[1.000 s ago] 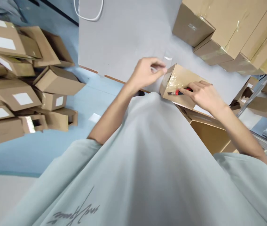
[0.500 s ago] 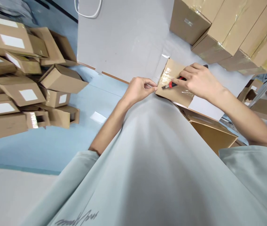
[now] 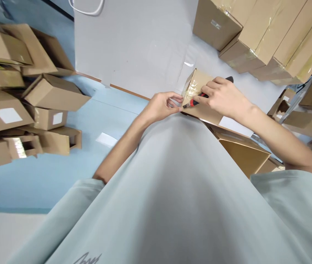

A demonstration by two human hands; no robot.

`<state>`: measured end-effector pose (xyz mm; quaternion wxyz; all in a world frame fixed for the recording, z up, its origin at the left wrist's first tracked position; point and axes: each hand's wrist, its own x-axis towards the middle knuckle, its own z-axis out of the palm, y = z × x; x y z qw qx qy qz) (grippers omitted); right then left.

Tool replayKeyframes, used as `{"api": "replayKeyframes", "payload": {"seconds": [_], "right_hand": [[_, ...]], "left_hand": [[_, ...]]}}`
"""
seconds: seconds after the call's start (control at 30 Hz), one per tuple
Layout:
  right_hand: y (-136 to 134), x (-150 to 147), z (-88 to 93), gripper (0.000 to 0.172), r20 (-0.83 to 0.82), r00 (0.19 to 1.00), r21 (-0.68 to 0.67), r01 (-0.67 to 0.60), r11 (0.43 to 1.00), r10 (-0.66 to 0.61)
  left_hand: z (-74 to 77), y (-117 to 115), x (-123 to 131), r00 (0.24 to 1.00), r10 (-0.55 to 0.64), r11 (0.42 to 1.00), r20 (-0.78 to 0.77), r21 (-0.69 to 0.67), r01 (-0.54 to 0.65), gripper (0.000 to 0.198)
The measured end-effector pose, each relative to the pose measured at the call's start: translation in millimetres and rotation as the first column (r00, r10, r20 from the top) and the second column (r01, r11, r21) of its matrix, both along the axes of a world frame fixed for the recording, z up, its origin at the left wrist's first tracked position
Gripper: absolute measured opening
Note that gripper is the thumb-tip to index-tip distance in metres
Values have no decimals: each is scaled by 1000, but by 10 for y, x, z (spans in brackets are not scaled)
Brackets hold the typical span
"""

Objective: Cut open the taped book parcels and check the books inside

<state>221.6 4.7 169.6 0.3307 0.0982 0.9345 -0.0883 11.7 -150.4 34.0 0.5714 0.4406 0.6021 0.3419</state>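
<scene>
A small cardboard box [image 3: 211,111] with shiny clear tape along its left side lies at the table's near edge, against my shirt. My right hand [image 3: 220,96] is closed around a black and red utility knife [image 3: 196,101], its blade pointing left at the box's near left corner. At that same corner is my left hand [image 3: 167,106], fingers curved and thumb tip against the box edge. Whether its fingers pinch the cardboard is too small to tell.
Large taped cartons [image 3: 241,53] stand on the grey table [image 3: 134,44] at the back right. Opened boxes [image 3: 57,93] are piled at the left, over the blue floor. An open carton [image 3: 245,154] sits below the table's near edge. A white cable loop [image 3: 90,14] lies at the back.
The knife has moved left and slightly down, its blade now close to my left fingertips at the box corner. The camera view has shifted a little, moving the piled boxes leftward.
</scene>
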Motion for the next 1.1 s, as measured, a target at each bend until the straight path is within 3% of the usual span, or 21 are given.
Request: {"api": "replayKeyframes", "payload": {"seconds": [0.23,0.33,0.47,0.7,0.9,1.1], "right_hand": [[-96,61,-150,51,-228,974,69,10,998,7],[-156,26,-120,46,-246,969,99,33,995,-8],[-185,-116,13,46,-206,978,104,-25,994,46],[-133,-405,244,52,-36,991,82,-127,989,130],[-244,-426,53,43,-104,990,122,-87,989,100],[-163,-417,25,56,-140,990,141,36,989,-16]], "left_hand": [[90,53,-23,995,-76,990,-57,-121,69,57],[98,71,-45,993,-101,986,-54,-137,93,65],[82,96,-72,991,-129,980,-44,-159,120,67],[116,171,-130,976,-209,959,-64,-209,192,52],[153,214,-134,962,-263,941,-76,-241,238,31],[168,248,-153,961,-272,934,-56,-255,249,24]]}}
